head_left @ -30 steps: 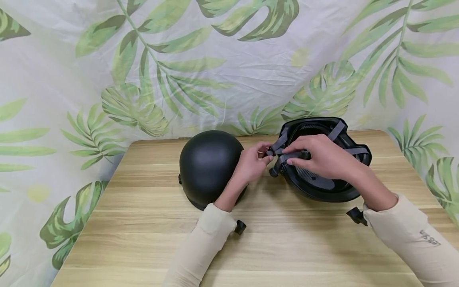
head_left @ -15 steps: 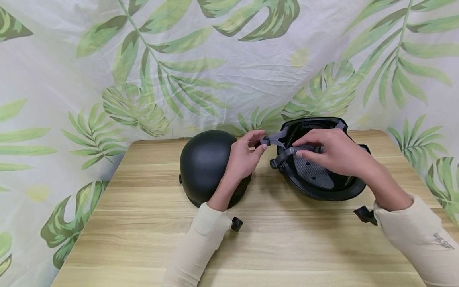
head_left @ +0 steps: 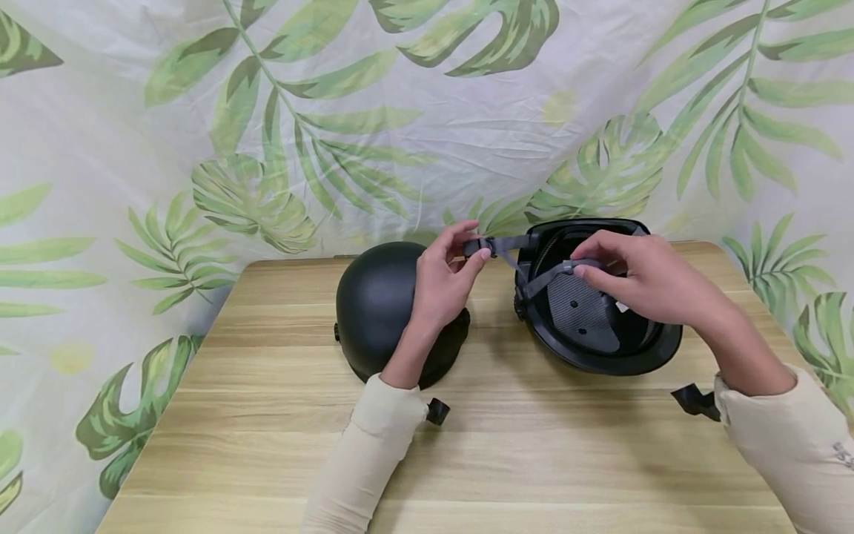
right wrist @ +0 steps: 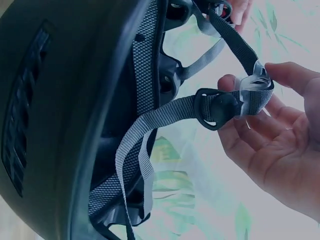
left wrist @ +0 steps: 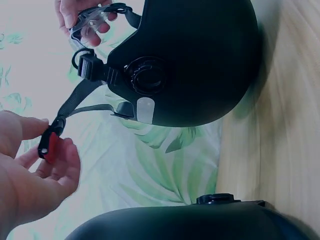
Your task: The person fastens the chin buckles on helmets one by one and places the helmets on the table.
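Observation:
A black helmet [head_left: 620, 362] lies upside down at the right of the table, its padded inside facing up. With thumb and fingers, my left hand [head_left: 442, 291] pinches a black buckle with a red part [left wrist: 52, 147], drawn out to the left on a grey strap [head_left: 512, 242]. Over the helmet's opening, my right hand [head_left: 650, 280] pinches another grey strap [right wrist: 175, 111]. A clear plastic piece [right wrist: 253, 84] wraps that strap at the fingertips, and a black slider [right wrist: 220, 110] sits beside it. Both straps run back to the helmet's side.
A second black helmet [head_left: 376, 304] rests dome up at the left, partly behind my left forearm. The wooden table [head_left: 280, 445] ends at a leaf-print cloth [head_left: 360, 89] behind. Black wrist mounts [head_left: 437, 411] stick out at both cuffs.
My left hand has moved left and up with the buckle, drawing its strap out. My right hand has moved right with its strap, so the two hands are farther apart.

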Tool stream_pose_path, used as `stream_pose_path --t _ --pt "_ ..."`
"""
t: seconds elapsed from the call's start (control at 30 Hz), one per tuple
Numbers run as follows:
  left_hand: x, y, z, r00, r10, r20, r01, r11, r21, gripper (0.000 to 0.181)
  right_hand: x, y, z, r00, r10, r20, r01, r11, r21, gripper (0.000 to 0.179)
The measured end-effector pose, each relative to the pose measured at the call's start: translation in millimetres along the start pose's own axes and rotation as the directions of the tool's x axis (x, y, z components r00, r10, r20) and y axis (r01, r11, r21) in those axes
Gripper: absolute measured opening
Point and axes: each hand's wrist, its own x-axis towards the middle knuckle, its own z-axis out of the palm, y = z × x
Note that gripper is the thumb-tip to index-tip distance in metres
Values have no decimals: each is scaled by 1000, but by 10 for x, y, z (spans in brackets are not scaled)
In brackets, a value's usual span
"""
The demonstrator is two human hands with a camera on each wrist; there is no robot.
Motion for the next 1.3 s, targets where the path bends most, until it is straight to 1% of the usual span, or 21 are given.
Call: stream_pose_path --t 0.17,0.27,0.43,0.53,0.63,0.77,0.83,0.93,1.17,1.3 --pt "22 21 48 996 69 -53 -72 995 -70 45 -32 42 15 1000 2 21 -3 1000 8 17" --pt "44 26 97 992 91 -87 -101 988 -117 45 -39 69 34 999 -1 45 1 1000 19 23" --pt "73 20 183 987 101 -128 -125 972 -201 44 -48 103 73 997 -10 81 6 999 50 29" --pt "78 11 219 985 99 -142 -131 962 -240 40 -55 124 92 995 -20 95 16 999 44 31" --pt "79 2 246 985 99 -140 -138 942 -305 36 -62 151 108 993 -35 110 32 999 30 32" --pt "85 -12 273 988 94 -119 -135 905 -404 31 -66 190 144 989 -47 142 44 999 21 34" --pt "85 -16 278 990 86 -110 -125 896 -427 30 -64 205 172 985 -44 164 41 999 21 35" --pt "83 -23 273 991 80 -108 -118 900 -419 30 -52 220 213 981 -45 191 41 999 25 35" --pt "81 -55 251 992 76 -96 -101 950 -296 32 -32 255 290 969 -42 242 23 996 83 32" --pt "79 -57 244 994 71 -82 -90 963 -255 32 -18 268 355 962 -47 268 12 991 133 28"
